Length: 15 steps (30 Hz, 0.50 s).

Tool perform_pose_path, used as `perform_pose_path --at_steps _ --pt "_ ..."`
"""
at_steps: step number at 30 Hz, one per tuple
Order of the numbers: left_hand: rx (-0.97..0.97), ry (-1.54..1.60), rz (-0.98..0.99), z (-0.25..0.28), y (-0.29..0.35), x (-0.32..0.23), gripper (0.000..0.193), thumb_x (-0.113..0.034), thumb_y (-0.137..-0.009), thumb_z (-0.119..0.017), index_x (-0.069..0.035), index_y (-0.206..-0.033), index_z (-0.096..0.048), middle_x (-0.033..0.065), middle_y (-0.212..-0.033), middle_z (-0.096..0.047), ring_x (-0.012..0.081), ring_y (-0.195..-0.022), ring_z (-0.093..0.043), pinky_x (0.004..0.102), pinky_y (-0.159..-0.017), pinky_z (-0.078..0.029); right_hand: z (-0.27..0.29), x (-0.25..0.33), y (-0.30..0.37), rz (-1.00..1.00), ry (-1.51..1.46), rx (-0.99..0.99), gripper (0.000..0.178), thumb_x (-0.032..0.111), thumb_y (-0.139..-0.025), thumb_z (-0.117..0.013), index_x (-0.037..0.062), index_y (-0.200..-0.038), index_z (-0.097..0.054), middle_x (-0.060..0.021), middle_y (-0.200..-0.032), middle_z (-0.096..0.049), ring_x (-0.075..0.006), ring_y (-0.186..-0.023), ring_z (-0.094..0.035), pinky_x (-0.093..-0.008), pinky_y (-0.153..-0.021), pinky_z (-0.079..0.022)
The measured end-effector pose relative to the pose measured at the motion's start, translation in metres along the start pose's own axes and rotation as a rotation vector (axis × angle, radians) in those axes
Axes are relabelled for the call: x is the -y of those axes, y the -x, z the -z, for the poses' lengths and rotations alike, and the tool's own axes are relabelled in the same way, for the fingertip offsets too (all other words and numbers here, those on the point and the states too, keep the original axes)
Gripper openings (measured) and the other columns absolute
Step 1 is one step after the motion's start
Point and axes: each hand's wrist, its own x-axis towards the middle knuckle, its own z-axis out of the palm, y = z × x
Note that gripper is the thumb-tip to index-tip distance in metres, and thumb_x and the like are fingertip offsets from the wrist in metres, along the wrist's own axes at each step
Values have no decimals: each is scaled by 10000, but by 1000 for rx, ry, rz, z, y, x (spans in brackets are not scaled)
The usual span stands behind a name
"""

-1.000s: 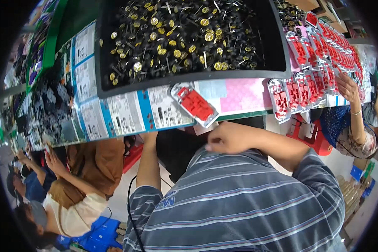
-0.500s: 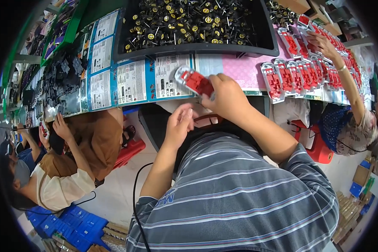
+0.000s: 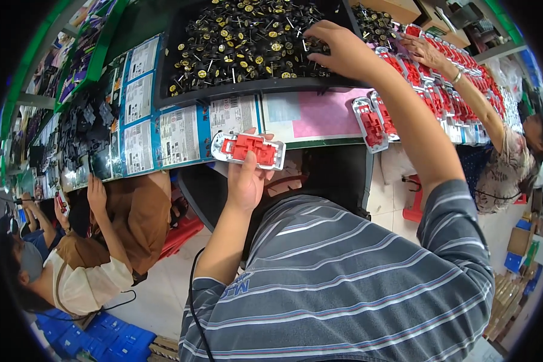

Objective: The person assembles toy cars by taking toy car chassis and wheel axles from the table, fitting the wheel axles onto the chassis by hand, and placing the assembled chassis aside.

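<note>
My left hand (image 3: 246, 187) holds a toy car body (image 3: 250, 151), white and silver outside with a red insert. The thumb lies on the red part and the fingers are behind it, just off the table's near edge. My right hand (image 3: 339, 51) is over the right end of a black tray (image 3: 193, 95) heaped with wheel axles (image 3: 247, 45), black with yellow hubs. Its thumb and fingers are apart, with nothing visible between them. More toy car bodies (image 3: 371, 125) stand in rows to the right, partly hidden behind my right forearm.
Printed cards (image 3: 178, 133) lie under a clear sheet, left of a pink sheet (image 3: 332, 111). Black parts (image 3: 84, 114) are heaped at the left. A co-worker's hand (image 3: 425, 51) is at the car rows on the right. Another person (image 3: 81, 259) sits at the left.
The toy car body has passed from my right hand to my left and is turned level. My right hand has moved up and right over the tray of wheel axles.
</note>
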Motion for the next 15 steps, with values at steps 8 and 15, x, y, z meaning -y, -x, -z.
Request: perform_pose_path --at_steps 8,15 --pt "-76 -40 5 2 8 4 538 -316 -1040 -525 -68 -1483 -345 165 -1333 -565 166 -956 -604 285 -655 -462 -39 -37 -29 31 161 229 596 103 -718 -799 -2 -1264 -586 -158 -1234 -584 -353 -1158 -574 -404 -1028 -474" --pt "-57 -71 18 1 -5 1 543 -325 -1038 -533 -61 -1475 -349 172 -1335 -563 162 -932 -602 286 -658 -464 -30 -18 -13 -75 247 -56 488 184 -751 -801 11 -1180 -646 -155 -1169 -621 -333 -1053 -636 -408 -932 -524"
